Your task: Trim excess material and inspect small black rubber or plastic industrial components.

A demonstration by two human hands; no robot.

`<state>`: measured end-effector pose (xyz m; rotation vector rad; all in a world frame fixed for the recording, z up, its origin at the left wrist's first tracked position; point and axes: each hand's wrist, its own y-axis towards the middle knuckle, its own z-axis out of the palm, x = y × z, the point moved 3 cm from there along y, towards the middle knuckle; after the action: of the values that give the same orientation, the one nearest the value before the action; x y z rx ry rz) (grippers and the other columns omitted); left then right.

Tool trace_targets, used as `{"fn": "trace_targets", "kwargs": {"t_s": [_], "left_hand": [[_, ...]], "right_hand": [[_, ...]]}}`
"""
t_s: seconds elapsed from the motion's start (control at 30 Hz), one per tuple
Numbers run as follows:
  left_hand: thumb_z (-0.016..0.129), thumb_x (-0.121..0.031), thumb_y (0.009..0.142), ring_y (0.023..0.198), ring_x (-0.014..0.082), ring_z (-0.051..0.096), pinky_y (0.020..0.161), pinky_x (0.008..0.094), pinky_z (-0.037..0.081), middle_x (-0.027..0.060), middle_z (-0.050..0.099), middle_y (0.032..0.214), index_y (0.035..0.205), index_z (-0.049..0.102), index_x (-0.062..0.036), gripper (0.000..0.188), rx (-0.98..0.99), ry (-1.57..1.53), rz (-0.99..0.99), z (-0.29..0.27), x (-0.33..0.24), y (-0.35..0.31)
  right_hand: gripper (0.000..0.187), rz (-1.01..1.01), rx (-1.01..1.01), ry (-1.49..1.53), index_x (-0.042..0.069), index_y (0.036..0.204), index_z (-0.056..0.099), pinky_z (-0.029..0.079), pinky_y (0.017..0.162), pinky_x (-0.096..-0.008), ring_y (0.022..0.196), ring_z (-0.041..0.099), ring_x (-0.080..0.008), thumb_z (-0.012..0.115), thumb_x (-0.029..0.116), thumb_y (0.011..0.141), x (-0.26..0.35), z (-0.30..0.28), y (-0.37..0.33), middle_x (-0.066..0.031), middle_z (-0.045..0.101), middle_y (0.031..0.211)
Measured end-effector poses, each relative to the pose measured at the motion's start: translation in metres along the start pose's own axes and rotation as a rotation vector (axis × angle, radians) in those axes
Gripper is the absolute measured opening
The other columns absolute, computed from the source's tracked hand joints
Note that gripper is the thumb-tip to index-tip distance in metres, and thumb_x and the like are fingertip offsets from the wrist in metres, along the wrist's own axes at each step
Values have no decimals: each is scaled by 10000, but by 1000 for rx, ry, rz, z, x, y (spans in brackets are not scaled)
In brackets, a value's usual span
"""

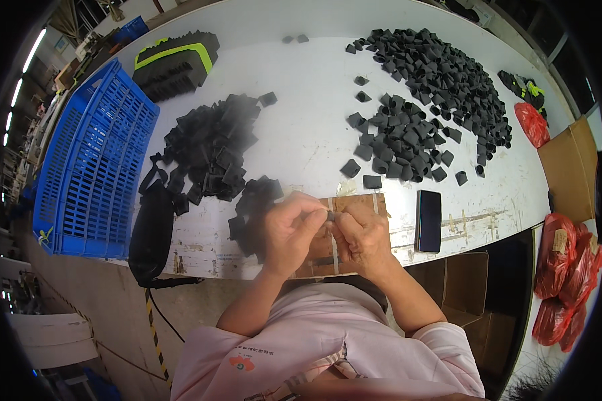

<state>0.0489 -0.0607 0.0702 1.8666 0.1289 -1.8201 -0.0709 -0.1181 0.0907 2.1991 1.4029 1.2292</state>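
My left hand (291,230) and my right hand (364,235) meet in front of my body, closed in a pinch. Between their fingertips is a small black piece (331,216), mostly hidden by the fingers. Beneath the hands lies a brown board (354,202) with pale strips, at the table's near edge. Beside my left hand is a small heap of black pieces (259,194), and farther left a larger pile of flat, squarish black pieces (211,144). Right of the middle lies a pile of black pieces bent into short tubes (408,137).
More tube-shaped pieces (441,73) spread toward the far right. A blue crate (104,160), a black elongated object (152,230) and a strapped black stack (177,63) stand left. A phone (429,221) lies right of the board. Red bags (562,267) and a cardboard box (568,170) are at the right.
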Motion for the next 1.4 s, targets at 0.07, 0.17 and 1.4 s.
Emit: {"fn": "trace_targets", "kwargs": {"t_s": [0.07,0.17,1.4], "left_hand": [[577,-26,777,676,105,523,616,221,406,55,574,744,771,578,21,47,4,14,-9,0,-1,2],[579,-15,770,677,106,524,609,221,410,58,574,745,763,578,23,39,11,36,13,-1,0,3],[542,-40,740,843,144,454,763,268,388,110,480,970,989,464,37,271,-197,85,249,10,-33,-55]], "right_hand": [[136,-5,0,-13,24,678,516,312,376,-331,439,407,-211,635,-37,653,1,0,0,-60,397,556],[146,-17,-17,-42,26,686,508,320,384,-334,459,419,-216,630,-41,643,0,2,-2,-62,399,557],[246,-433,-368,-376,-79,810,577,332,388,-241,453,438,-151,600,68,614,42,-26,-12,-70,476,591]]}}
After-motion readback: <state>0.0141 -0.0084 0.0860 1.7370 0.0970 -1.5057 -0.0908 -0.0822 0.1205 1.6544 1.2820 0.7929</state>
